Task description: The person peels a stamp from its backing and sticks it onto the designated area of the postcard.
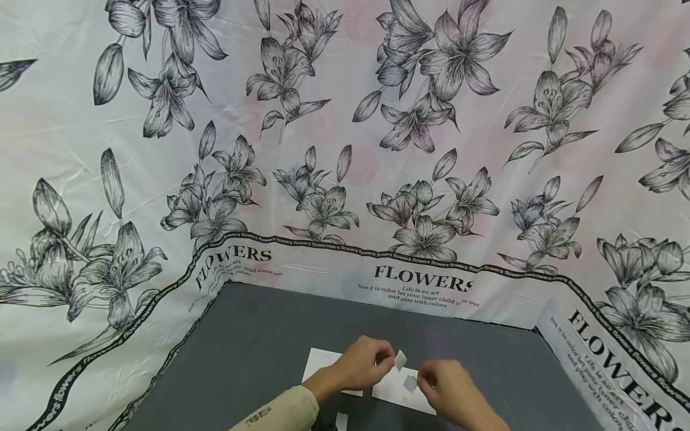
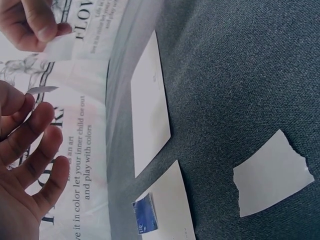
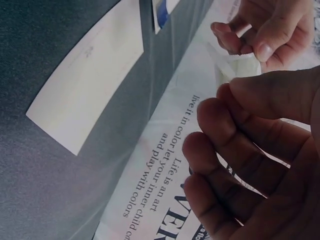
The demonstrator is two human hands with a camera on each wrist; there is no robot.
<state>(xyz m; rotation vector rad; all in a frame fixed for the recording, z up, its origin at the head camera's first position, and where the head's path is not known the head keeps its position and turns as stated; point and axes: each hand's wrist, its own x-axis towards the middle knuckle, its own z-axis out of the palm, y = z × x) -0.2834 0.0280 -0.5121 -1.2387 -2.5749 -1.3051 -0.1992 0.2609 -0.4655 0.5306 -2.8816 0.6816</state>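
My left hand (image 1: pixel 362 363) pinches a small pale, stamp-like piece (image 1: pixel 400 360) between thumb and forefinger. In the right wrist view, that piece (image 3: pixel 246 65) has a finely notched edge. Just to the right, my right hand (image 1: pixel 450 386) has thumb and forefinger together on a small translucent piece (image 1: pixel 411 383). Both hands are raised over a plain white card (image 1: pixel 396 394). A second white card (image 1: pixel 320 361) lies partly behind my left hand. In the left wrist view, a blue stamp (image 2: pixel 145 215) sits on that second card.
A torn scrap of white paper (image 2: pixel 272 175) lies on the dark grey cloth surface (image 1: pixel 269 329), nearer to me than the cards. A flower-printed curtain (image 1: pixel 334 179) with lettering hangs behind the surface and along both sides.
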